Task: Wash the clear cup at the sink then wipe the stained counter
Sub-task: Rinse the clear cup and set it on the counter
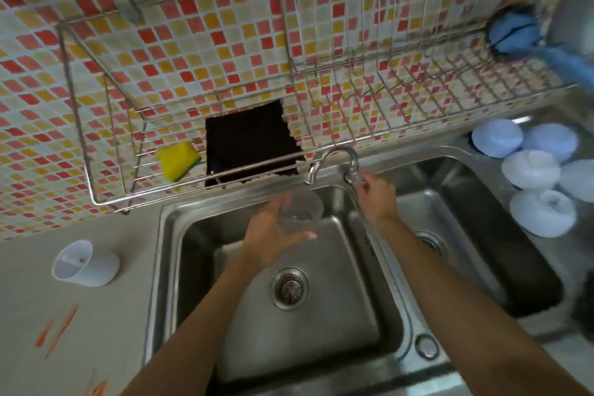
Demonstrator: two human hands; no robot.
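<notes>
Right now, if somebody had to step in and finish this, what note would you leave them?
Left hand: holding the clear cup over the left sink basin, below the faucet.
Right hand: at the faucet spout or its handle; I cannot tell which, or whether it grips. I cannot see water running.
Done: cup brought to the sink. Whether it is rinsed yet is unclear.
Left: wash the cup, then wipe the orange stains on the counter left of the sink.
Nearby: yellow sponge and dark cloth in the wire rack; a white cup stands on the counter.
</notes>
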